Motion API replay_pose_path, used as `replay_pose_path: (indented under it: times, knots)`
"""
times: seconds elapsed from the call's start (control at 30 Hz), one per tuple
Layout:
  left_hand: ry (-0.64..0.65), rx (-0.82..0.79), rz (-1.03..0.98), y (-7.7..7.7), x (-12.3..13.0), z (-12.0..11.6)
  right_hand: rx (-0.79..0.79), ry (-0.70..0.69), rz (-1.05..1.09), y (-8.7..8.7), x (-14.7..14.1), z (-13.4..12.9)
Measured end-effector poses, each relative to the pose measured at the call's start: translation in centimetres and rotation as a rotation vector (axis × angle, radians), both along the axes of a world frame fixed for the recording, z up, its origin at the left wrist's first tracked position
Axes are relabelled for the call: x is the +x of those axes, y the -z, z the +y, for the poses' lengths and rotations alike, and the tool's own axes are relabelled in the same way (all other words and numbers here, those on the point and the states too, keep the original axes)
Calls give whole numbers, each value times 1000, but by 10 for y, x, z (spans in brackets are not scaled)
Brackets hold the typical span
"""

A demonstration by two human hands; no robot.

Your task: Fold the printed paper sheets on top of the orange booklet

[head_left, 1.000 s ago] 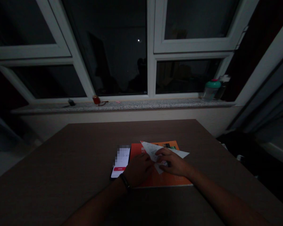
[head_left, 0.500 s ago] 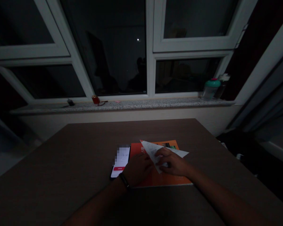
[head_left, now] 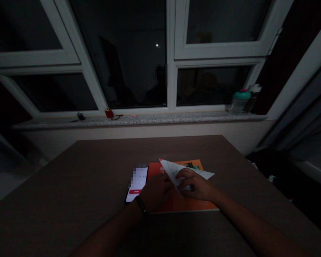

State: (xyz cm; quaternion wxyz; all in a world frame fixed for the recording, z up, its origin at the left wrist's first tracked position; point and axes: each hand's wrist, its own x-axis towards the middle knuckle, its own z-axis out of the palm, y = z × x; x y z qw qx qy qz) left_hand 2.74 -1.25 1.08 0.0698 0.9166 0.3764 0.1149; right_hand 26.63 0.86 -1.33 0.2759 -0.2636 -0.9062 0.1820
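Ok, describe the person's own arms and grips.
The left arm wears a slim dark band at the wrist; the right arm shows nothing worn. Left grip and right grip are both ungloved, and no sleeves are in view.

phone (head_left: 138, 181), on the desk (head_left: 104, 160) side nearer its left edge: digits on screen, seem to end in 58, front part unclear; red button (head_left: 135, 191) low on screen has a white label, too small to read. orange-red booklet (head_left: 187, 205), further from that edge: white 5 on cover, mark beside it not legible; tiny print near its lower right, unreadable. folded paper (head_left: 169, 168) on top: rows of small print, can't read.
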Motion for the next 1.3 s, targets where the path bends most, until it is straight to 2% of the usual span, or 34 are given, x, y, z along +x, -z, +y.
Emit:
replay_pose_path:
  times: [0.4, 0.8, 1.03, 1.3]
  knots:
    - [28, 27, 1, -4, -1, -2, -10, 5, 11, 2, 0, 2]
    - [9, 32, 30, 1, 0, 1, -2, -10, -1, 2, -2, 2]
    - [7, 38, 26, 1, 2, -1, 5, -35, -14, 4, -3, 4]
    - [71, 47, 93, 1, 6, -4, -42, -115, -15, 4, 0, 4]
